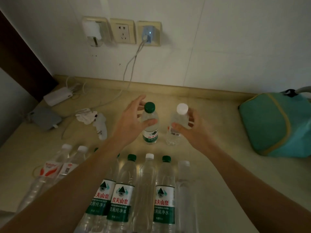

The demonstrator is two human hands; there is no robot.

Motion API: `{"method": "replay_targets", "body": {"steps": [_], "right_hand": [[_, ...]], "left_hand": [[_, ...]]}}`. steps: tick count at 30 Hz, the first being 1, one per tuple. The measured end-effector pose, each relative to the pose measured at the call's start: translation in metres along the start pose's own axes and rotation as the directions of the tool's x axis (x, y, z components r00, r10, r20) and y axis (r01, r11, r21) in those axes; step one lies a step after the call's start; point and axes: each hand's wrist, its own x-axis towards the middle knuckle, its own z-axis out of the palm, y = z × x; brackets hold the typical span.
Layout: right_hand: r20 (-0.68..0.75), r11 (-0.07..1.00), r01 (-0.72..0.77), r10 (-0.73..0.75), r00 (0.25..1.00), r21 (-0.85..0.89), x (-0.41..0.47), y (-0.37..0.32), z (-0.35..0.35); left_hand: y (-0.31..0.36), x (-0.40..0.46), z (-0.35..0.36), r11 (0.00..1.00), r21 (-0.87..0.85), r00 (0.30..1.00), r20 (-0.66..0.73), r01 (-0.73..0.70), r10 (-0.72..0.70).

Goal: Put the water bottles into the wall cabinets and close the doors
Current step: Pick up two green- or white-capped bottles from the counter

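Two small water bottles stand upright on the beige counter [210,148]. My left hand [129,118] wraps around the green-capped bottle [150,130], thumb across its front and fingers behind it. My right hand [186,126] holds the white-capped bottle [176,125] by its upper part, thumb in front and fingers behind. Nearer to me stands a row of several taller bottles [122,190], some with green caps and green labels, some clear with white caps. At the left two more bottles [50,169] carry red labels. No wall cabinet is in view.
A teal bag [272,125] sits at the right. At the back left lie a white power bank [58,96], a grey device [45,118], cables and crumpled white paper [87,116]. Wall sockets [123,31] with plugged chargers are above the counter.
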Motion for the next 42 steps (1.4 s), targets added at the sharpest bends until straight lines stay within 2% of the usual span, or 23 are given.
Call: {"method": "replay_targets", "body": {"steps": [3,7,14,19,26,32,36,42], "right_hand": [[0.091,0.997,-0.075,0.077,0.993,-0.026,-0.005,0.03,0.008],[0.118,0.991,-0.127,0.132,0.984,-0.044,0.001,0.051,0.019],[0.063,0.994,-0.108,0.108,0.992,-0.004,0.004,0.055,0.031],[-0.039,0.985,-0.158,0.16,0.986,0.067,-0.002,0.049,0.036],[-0.216,0.993,-0.036,0.06,0.975,0.113,-0.031,-0.009,0.023],[-0.406,0.974,0.191,-0.127,0.905,0.12,-0.059,-0.115,-0.017],[-0.513,0.935,0.347,-0.264,0.817,0.072,-0.083,-0.188,-0.053],[-0.646,0.825,0.564,-0.419,0.639,0.023,-0.116,-0.286,-0.099]], "left_hand": [[-0.022,-0.007,0.016,0.996,-0.018,0.995,0.029,0.091,-0.091],[-0.039,-0.013,0.041,0.987,-0.075,0.99,-0.01,0.14,-0.141],[-0.046,-0.017,0.059,0.979,-0.114,0.98,-0.086,0.167,-0.177],[-0.045,-0.018,0.053,0.979,-0.136,0.973,-0.151,0.153,-0.173],[-0.008,-0.018,0.009,0.983,-0.181,0.981,-0.194,-0.022,-0.014],[0.091,-0.008,-0.05,0.939,-0.241,0.954,-0.232,-0.244,0.189],[0.176,-0.005,-0.099,0.868,-0.277,0.897,-0.294,-0.411,0.331],[0.291,-0.016,-0.159,0.726,-0.308,0.775,-0.407,-0.615,0.484]]}}
